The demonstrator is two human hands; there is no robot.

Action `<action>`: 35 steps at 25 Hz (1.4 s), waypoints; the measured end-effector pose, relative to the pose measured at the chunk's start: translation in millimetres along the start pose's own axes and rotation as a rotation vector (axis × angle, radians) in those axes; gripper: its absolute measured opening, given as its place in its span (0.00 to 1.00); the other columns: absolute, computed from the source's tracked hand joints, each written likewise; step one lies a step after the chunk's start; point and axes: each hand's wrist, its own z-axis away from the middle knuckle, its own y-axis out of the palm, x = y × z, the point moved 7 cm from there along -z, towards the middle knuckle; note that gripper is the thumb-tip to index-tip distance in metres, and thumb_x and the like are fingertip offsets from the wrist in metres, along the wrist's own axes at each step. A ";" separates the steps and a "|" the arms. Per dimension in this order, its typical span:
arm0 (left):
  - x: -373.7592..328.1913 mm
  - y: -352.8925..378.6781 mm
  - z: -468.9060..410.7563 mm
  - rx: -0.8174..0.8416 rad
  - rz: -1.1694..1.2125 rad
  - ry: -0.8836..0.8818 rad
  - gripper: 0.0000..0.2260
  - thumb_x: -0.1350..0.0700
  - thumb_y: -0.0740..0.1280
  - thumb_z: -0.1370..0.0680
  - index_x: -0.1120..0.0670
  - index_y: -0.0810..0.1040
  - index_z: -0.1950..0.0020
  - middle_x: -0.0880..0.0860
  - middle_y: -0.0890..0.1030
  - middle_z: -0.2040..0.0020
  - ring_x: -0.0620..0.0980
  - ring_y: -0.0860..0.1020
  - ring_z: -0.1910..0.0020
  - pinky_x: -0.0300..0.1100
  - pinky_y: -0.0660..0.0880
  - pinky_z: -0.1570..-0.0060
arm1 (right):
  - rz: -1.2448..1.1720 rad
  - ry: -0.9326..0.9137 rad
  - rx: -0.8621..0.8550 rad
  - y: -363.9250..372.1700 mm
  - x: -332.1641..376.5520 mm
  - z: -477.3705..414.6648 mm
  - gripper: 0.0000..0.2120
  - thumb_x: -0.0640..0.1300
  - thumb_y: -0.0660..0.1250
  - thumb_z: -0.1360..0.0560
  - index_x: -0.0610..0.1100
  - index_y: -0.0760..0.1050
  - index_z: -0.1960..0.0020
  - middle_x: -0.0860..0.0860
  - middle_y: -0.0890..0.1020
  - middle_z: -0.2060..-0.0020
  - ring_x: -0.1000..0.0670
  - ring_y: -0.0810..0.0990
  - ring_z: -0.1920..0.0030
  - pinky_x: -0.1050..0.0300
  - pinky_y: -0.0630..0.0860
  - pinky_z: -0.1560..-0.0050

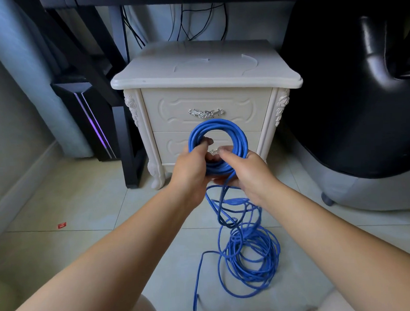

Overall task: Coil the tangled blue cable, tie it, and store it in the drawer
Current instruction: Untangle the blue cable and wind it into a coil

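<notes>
A round coil of blue cable (218, 129) stands upright in front of the white nightstand (205, 70). My left hand (191, 167) grips the coil's lower left side. My right hand (247, 170) holds the coil's lower right side with fingers curled over the strands. From the hands a strand drops to a loose tangled heap of blue cable (248, 254) on the tiled floor, with one free end trailing toward me. Both nightstand drawers are shut; the upper drawer (206, 108) has a silver handle (206, 113). The lower drawer's handle is mostly hidden behind my hands.
A black desk leg (128, 144) and a computer tower (92, 120) with a purple light stand left of the nightstand. A black chair (352, 102) on a grey base fills the right. A small red scrap (62, 225) lies on the floor tiles at the left.
</notes>
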 end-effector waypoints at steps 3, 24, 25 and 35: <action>-4.2 -6.1 -1.7 -0.037 -0.290 0.074 0.06 0.52 0.64 0.20 0.49 0.79 0.55 0.43 0.81 0.68 0.48 0.79 0.56 0.46 0.74 0.45 | -0.038 0.003 -0.019 -4.8 0.4 -2.9 0.04 0.35 0.62 0.22 0.40 0.73 0.49 0.38 0.85 0.52 0.38 0.85 0.55 0.47 0.83 0.58; -23.2 9.9 5.1 0.183 -0.990 0.597 0.20 0.66 0.61 0.24 0.46 0.77 0.39 0.47 0.82 0.54 0.46 0.79 0.56 0.31 0.72 0.57 | 1.173 -0.492 -0.098 3.3 48.4 18.4 0.14 0.45 0.63 0.24 0.48 0.65 0.40 0.48 0.81 0.50 0.39 0.79 0.51 0.51 0.71 0.56; -24.2 7.7 4.4 0.167 -0.916 0.560 0.16 0.65 0.60 0.22 0.47 0.78 0.43 0.48 0.82 0.56 0.45 0.81 0.59 0.32 0.74 0.60 | 1.092 -0.441 -0.122 -3.1 48.3 15.4 0.15 0.48 0.65 0.25 0.49 0.65 0.41 0.50 0.81 0.51 0.41 0.79 0.51 0.51 0.73 0.54; -8.4 -9.4 -4.9 0.042 -0.114 0.035 0.06 0.58 0.60 0.17 0.54 0.76 0.49 0.51 0.75 0.68 0.49 0.81 0.62 0.50 0.78 0.51 | 0.603 -0.223 0.064 -13.1 27.5 3.7 0.14 0.63 0.63 0.23 0.55 0.76 0.46 0.57 0.84 0.57 0.60 0.82 0.57 0.61 0.75 0.52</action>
